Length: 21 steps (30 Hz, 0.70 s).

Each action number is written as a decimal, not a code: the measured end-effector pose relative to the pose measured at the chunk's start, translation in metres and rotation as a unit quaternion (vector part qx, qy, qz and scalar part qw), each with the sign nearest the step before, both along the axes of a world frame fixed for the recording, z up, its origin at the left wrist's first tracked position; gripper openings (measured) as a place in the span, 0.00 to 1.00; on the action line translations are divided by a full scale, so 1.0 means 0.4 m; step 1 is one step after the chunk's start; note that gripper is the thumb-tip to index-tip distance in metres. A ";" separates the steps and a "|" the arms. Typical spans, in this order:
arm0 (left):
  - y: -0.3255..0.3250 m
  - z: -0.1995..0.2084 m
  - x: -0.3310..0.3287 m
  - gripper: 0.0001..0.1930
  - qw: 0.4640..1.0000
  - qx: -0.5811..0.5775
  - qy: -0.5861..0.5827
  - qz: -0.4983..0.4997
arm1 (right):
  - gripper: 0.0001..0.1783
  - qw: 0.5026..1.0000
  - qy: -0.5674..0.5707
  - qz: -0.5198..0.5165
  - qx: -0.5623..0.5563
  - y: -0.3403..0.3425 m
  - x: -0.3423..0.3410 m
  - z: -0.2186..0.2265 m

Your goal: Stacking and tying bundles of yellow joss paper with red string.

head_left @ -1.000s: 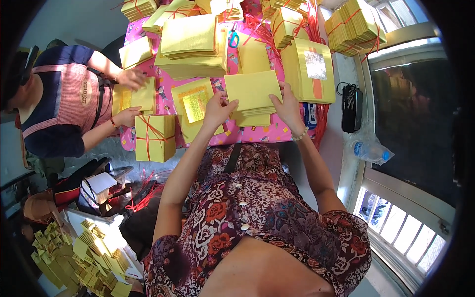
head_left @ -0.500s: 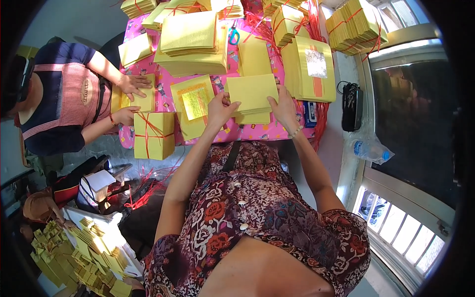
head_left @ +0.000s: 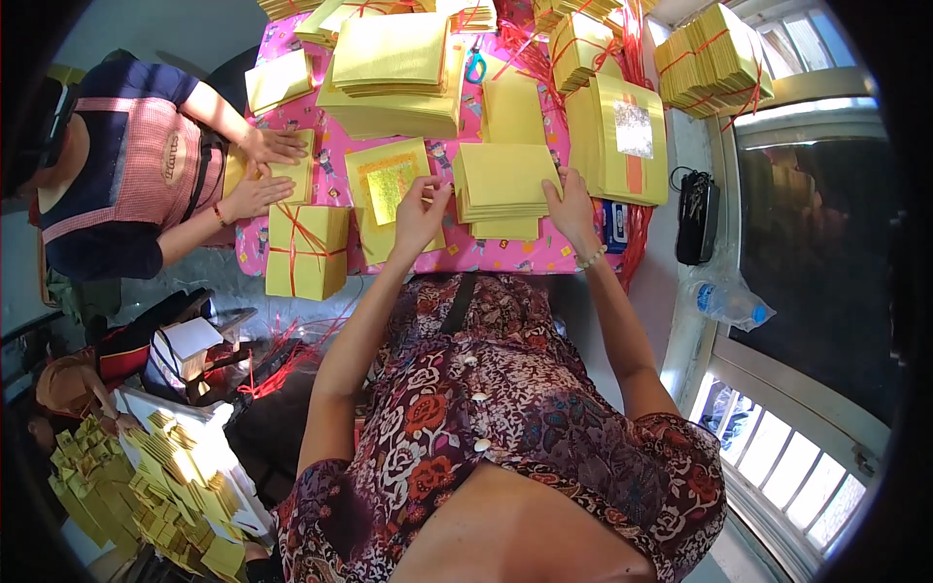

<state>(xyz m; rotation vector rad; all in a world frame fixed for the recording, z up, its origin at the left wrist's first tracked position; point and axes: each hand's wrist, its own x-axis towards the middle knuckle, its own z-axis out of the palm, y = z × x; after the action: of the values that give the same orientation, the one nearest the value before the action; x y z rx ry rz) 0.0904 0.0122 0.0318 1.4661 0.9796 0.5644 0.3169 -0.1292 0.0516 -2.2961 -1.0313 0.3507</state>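
A stack of yellow paper sheets [head_left: 505,180] lies before me on the pink patterned tablecloth, its layers slightly fanned at the lower left edge. More yellow paper [head_left: 505,229] shows beneath it. My right hand [head_left: 573,209] rests against the stack's right edge, thumb at the paper and fingers extended along the side. Just off the left edge is my left hand [head_left: 422,216], fingers loosely bent and apart, nothing visible in them. Beside it lies a yellow sheet with a shiny gold square [head_left: 387,194], partly covered by that hand.
Left, a co-worker's hands [head_left: 267,170] press on yellow paper, near a bundle tied with red string [head_left: 307,253]. Tall paper piles [head_left: 394,92], blue-handled scissors [head_left: 475,66] and red strands [head_left: 637,58] lie farther back. A plastic bottle [head_left: 729,303] rests by the window at right.
My left hand has come away from the stack's left edge, while the right stays at its edge. The co-worker's nearer hand has moved up from the tied bundle onto the paper. The view has shifted slightly.
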 end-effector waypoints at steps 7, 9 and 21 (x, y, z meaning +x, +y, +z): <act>-0.010 -0.091 -0.187 0.13 0.980 0.141 0.136 -0.030 | 0.17 0.987 -0.085 -0.008 0.132 0.021 -0.040 0.108; -0.026 -0.087 -0.214 0.14 0.961 0.190 0.191 -0.058 | 0.13 0.984 -0.012 0.040 0.173 0.035 -0.101 0.199; -0.046 -0.106 -0.258 0.22 0.888 0.353 0.251 -0.157 | 0.16 0.906 -0.161 0.384 -0.072 0.085 -0.417 -0.111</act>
<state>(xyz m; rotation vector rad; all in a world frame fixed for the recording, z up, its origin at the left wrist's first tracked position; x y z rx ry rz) -0.0128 -0.0060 -0.0106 2.4631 0.9320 0.3080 0.1502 -0.0951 0.0072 -2.0049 -2.1400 0.3626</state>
